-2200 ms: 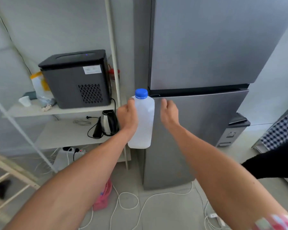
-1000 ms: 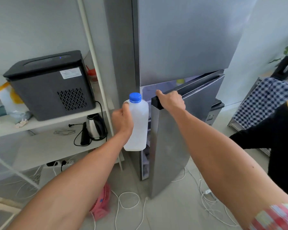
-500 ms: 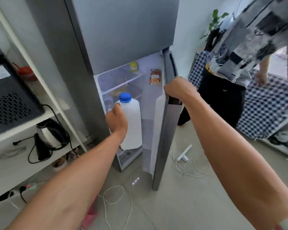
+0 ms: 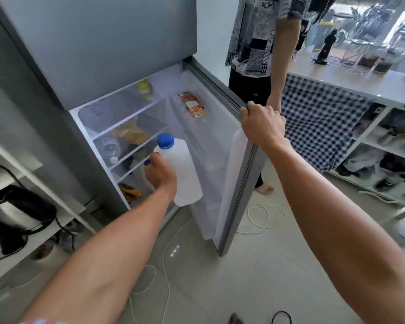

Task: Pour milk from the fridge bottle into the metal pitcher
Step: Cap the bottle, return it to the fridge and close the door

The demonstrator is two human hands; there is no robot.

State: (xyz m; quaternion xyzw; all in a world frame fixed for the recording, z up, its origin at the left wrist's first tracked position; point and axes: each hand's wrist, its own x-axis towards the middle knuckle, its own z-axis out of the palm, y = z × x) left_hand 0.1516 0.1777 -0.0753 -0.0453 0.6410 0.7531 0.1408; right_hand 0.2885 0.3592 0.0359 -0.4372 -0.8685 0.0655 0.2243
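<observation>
Oddly, left hand grips unlabelled bottle.

The clear glass shelves inside the open silver fridge are stacked one above another. A yellow-green jar is set on the topmost shelf, towards the back. A crumpled tan bag and a small clear bottle lying on its side are seen on the shelf below. Blurred red and yellow items are kept at the bottom.

The pale tiled floor is crossed by thin white cables, one looped beside the fridge door. A black electric kettle is carried by the white side shelf at the left.
</observation>
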